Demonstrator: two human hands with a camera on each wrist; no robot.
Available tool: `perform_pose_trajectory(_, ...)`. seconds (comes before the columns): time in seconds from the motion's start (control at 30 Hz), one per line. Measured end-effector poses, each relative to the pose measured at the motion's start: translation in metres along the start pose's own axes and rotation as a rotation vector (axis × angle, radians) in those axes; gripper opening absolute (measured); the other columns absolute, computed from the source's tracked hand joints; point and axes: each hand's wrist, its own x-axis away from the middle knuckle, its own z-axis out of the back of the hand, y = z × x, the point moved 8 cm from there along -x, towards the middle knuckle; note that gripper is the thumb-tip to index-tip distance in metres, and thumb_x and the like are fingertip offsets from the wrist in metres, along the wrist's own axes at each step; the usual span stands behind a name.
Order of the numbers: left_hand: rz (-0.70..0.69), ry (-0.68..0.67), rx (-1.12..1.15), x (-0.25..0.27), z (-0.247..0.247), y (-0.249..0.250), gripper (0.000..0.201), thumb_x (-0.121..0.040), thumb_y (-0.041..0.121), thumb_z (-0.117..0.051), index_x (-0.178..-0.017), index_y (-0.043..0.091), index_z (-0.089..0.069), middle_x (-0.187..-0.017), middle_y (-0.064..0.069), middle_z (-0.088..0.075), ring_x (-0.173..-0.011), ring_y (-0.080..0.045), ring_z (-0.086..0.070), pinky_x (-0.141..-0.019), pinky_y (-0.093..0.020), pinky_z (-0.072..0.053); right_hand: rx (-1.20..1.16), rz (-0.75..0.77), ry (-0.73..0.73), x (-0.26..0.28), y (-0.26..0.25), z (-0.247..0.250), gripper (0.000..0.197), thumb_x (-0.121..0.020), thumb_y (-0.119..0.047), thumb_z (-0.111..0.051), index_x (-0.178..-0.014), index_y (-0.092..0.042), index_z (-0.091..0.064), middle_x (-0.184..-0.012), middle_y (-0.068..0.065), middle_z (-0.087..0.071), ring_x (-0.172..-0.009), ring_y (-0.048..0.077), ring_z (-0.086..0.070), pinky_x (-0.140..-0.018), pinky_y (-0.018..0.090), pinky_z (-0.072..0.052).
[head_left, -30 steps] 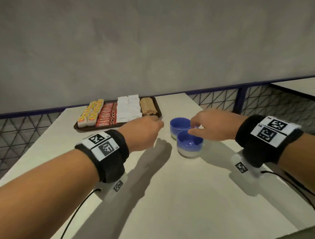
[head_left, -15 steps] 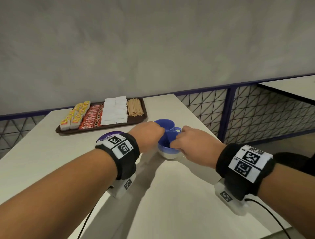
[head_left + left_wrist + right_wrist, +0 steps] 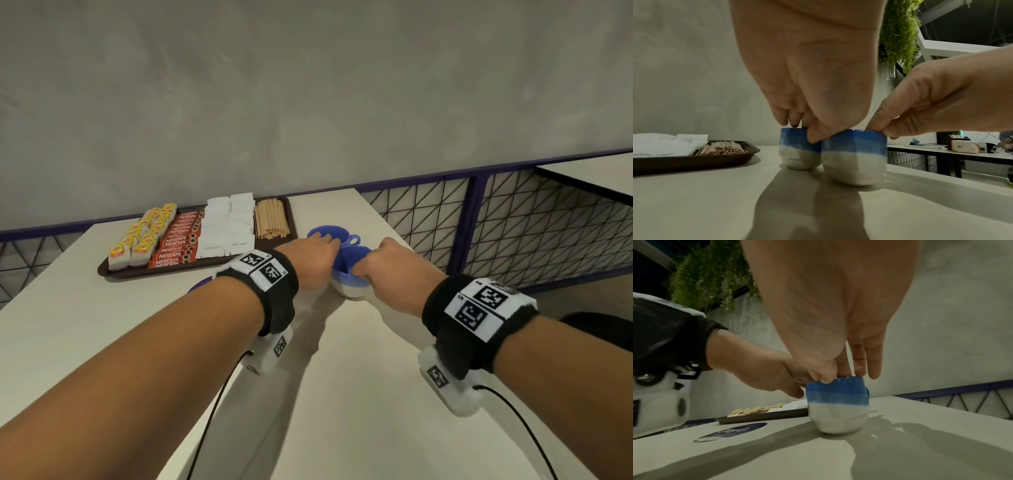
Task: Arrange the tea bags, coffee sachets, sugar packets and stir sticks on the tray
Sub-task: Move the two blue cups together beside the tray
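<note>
Both hands have closed in on two blue-and-white cups since the earlier frames, when the left hand was beside them, and the head camera has tipped so the tray sits further left.

Nearest the viewer, two bare forearms wearing black wristbands with printed markers reach forward over a pale table (image 3: 342, 394). The right hand (image 3: 387, 270) pinches the rim of the nearer cup (image 3: 352, 287) between thumb and curled fingers, as the left wrist view shows. The left hand (image 3: 311, 260) pinches the rim of the farther cup (image 3: 325, 233), thumb outside and fingers over the lip. Seen from the left wrist, the two cups stand upright on the table, touching or nearly touching.

Just beyond and to the left lies a dark brown tray (image 3: 144, 274). On it, from left to right, sit yellow tea bags (image 3: 144, 236) in rows, red coffee sachets (image 3: 178, 240), white sugar packets (image 3: 227, 226) and a bundle of wooden stir sticks (image 3: 272, 219). A grey wall rises behind.

All four kinds of item lie in neat side-by-side groups on the tray, so the arranging looks essentially done. No loose packets are visible on the table. What seems left is only placing the cups, which stand just beside the tray's right end.
</note>
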Motion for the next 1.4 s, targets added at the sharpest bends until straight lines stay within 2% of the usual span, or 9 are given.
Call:
perform_pose_trajectory(0.1,0.03,0.029,0.053,-0.011,0.005,-0.014,0.047,-0.097,0.015,-0.052,-0.142,0.009,-0.041,-0.145,-0.012,-0.048,-0.132,-0.026,-0.045,-0.112,-0.043,-0.041,-0.006,-0.05,0.004,-0.022,0.007,0.004,0.02,-0.102,-0.012,-0.042,-0.092,-0.023,-0.055,-0.081,-0.001,-0.052,-0.09,0.022,-0.044,-0.076,0.03,-0.036)
perform_pose_trajectory(0.23,0.038,-0.006,0.104,-0.025,-0.004,-0.023,0.042,-0.094,0.017,-0.056,-0.135,0.014,-0.045,-0.13,-0.006,-0.056,-0.115,-0.022,-0.053,-0.105,-0.042,-0.046,-0.045,-0.119,-0.01,-0.045,0.02,-0.002,0.017,-0.101,-0.014,-0.043,-0.089,-0.025,-0.047,-0.081,0.001,-0.049,-0.089,0.023,-0.041,-0.09,0.038,-0.048)
perform_pose_trajectory(0.37,0.09,-0.03,0.159,-0.047,0.002,-0.043,0.039,-0.091,0.018,-0.06,-0.127,0.019,-0.048,-0.122,-0.006,-0.059,-0.102,-0.021,-0.059,-0.097,-0.041,-0.051,-0.08,-0.121,-0.027,-0.07,0.026,-0.006,0.013,-0.102,-0.016,-0.046,-0.094,-0.022,-0.054,-0.084,0.002,-0.054,-0.09,0.023,-0.051,-0.09,0.037,-0.051)
perform_pose_trajectory(0.43,0.089,-0.066,0.131,-0.061,0.0,-0.051,0.053,-0.09,0.024,-0.062,-0.139,0.017,-0.042,-0.137,-0.007,-0.053,-0.123,-0.026,-0.052,-0.106,-0.045,-0.046,-0.094,-0.101,-0.037,-0.084,0.027,-0.009,0.015,-0.101,-0.017,-0.046,-0.102,-0.016,-0.061,-0.086,0.002,-0.056,-0.089,0.023,-0.057,-0.09,0.035,-0.051)
perform_pose_trajectory(0.5,0.082,-0.104,0.066,-0.074,-0.003,-0.061,0.074,-0.088,0.034,-0.063,-0.152,0.018,-0.029,-0.154,-0.003,-0.039,-0.149,-0.031,-0.027,-0.116,-0.052,-0.036,-0.097,-0.08,-0.033,-0.097,0.027,-0.01,0.018,-0.101,-0.016,-0.047,-0.107,-0.014,-0.064,-0.089,0.002,-0.057,-0.089,0.022,-0.058,-0.089,0.032,-0.05)
perform_pose_trajectory(0.77,0.19,-0.205,-0.056,-0.103,-0.008,-0.124,0.1,-0.086,0.045,-0.064,-0.161,0.03,0.001,-0.171,-0.002,0.002,-0.156,-0.034,0.001,-0.122,-0.057,-0.022,-0.215,-0.055,-0.043,-0.157,0.023,-0.003,0.037,-0.105,-0.032,-0.04,-0.11,-0.01,-0.07,-0.1,0.01,-0.07,-0.097,0.027,-0.063,-0.094,0.037,-0.049)
perform_pose_trajectory(0.97,0.2,-0.136,-0.008,-0.123,-0.006,-0.164,0.102,-0.075,0.05,-0.068,-0.159,0.034,-0.012,-0.169,0.0,-0.013,-0.149,-0.033,-0.021,-0.118,-0.056,-0.029,-0.185,0.002,0.006,-0.199,0.022,-0.003,0.027,-0.103,-0.022,-0.045,-0.103,-0.013,-0.07,-0.09,0.005,-0.064,-0.087,0.022,-0.058,-0.086,0.034,-0.049)
perform_pose_trajectory(1.1,0.194,-0.137,0.067,-0.143,-0.001,-0.18,0.085,-0.076,0.043,-0.069,-0.151,0.035,-0.029,-0.162,0.0,-0.028,-0.141,-0.029,-0.033,-0.114,-0.053,-0.036,-0.234,0.003,0.075,-0.226,0.035,-0.013,0.023,-0.102,-0.018,-0.049,-0.094,-0.013,-0.07,-0.083,0.002,-0.062,-0.081,0.02,-0.055,-0.077,0.033,-0.045)
perform_pose_trajectory(1.4,0.201,-0.067,0.148,-0.181,-0.003,-0.209,0.096,-0.055,0.05,-0.063,-0.146,0.034,-0.036,-0.154,-0.004,-0.039,-0.129,-0.028,-0.05,-0.105,-0.046,-0.045,-0.255,0.032,0.143,-0.273,0.051,-0.017,0.027,-0.098,-0.007,-0.05,-0.102,-0.017,-0.075,-0.09,0.005,-0.069,-0.085,0.021,-0.06,-0.081,0.035,-0.05)
